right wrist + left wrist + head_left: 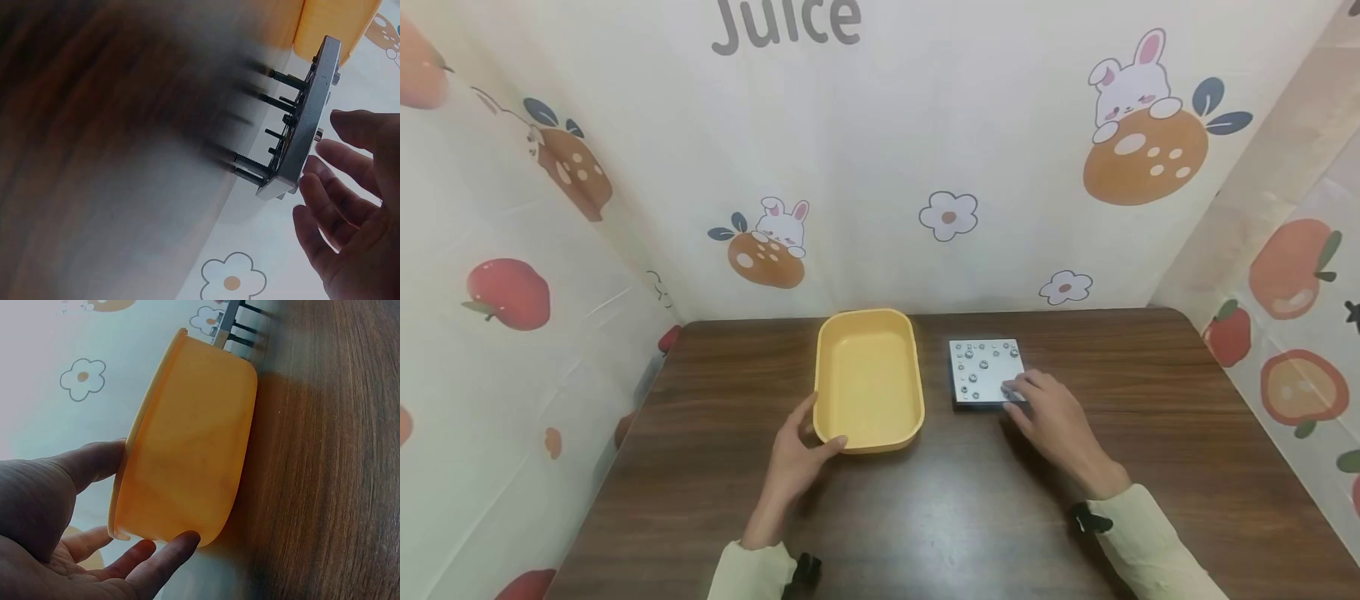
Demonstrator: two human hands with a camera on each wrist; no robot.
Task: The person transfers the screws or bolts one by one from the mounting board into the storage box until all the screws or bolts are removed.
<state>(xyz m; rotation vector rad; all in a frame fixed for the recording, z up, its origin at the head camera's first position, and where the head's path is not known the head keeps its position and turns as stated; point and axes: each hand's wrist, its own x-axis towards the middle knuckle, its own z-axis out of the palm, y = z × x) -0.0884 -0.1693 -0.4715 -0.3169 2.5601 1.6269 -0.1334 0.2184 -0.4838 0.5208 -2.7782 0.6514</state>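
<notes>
A yellow plastic bin (868, 383) lies on the table, with nothing in it. My left hand (797, 454) holds its near left corner, thumb on the near side and fingers along the left side. In the left wrist view the thumb meets the bin's rim (147, 412) and the fingers reach along its wall. To the right is a square metal plate (988, 362) set with several bolts and screws. My right hand (1052, 421) is at its near right corner, thumb and forefinger pinching a bolt head (319, 134). Threaded bolt shanks (253, 165) project below the plate.
The brown wood table (1150, 417) meets a printed curtain (880, 150) at the back, with more curtain at both sides. A gap of bare table separates the bin from the plate. Dark straps (1090, 518) sit by both cuffs.
</notes>
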